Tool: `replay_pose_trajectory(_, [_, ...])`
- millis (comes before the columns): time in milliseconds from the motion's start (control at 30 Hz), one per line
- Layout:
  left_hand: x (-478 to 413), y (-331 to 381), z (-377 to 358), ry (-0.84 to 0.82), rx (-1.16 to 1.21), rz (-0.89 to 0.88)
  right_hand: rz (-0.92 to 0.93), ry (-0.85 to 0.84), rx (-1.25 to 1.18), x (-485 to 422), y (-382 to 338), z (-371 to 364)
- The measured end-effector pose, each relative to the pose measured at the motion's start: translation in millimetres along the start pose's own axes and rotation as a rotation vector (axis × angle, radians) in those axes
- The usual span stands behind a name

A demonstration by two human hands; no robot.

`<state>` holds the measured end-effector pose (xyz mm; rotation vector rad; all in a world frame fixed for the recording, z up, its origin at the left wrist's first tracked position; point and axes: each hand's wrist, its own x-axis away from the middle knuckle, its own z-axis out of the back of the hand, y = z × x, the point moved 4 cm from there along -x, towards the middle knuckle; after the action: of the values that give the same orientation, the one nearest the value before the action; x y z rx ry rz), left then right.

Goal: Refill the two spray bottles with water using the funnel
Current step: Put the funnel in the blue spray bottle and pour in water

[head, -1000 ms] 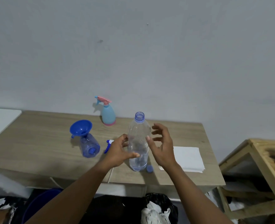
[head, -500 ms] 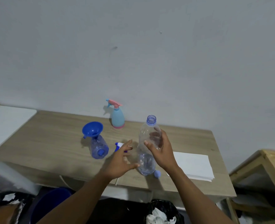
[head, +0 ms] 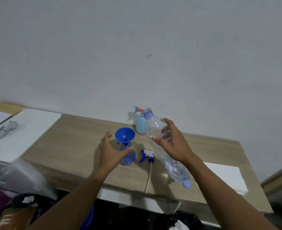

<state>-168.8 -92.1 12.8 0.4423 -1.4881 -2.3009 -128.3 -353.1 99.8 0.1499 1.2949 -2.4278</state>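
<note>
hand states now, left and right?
Left hand: open, holding nothing, reaching around the blue spray bottle that carries the funnel.
Right hand: closed on the clear water bottle, lifted and tilted.

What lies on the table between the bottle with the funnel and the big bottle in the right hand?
In the head view, only the blue and white spray head lies there, flat on the table.
</note>
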Motion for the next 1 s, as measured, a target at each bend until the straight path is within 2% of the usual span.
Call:
replay_pose_trajectory(100, [-18.7, 2.6, -4.5, -0.138, -0.038, -0.013, -0.037, -0.086, 0.179, -0.5, -7.3, -16.3])
replay_pose_trajectory(267, [-37.0, 5.3, -9.9, -0.208, 0.026, -0.123, -0.103, -0.186, 0.428, 0.1, -13.9, -29.0])
replay_pose_trajectory(667, [-52.0, -0.1, -3.1, -0.322, 0.058, -0.113, -0.247, -0.31, 0.674, -8.6, -25.3, -33.8])
replay_pose_trajectory(1000, [-56.8, 4.2, 2.9, -0.348, 0.091, -0.123, -0.251, -0.385, 0.823, -25.0, -34.2, -29.9])
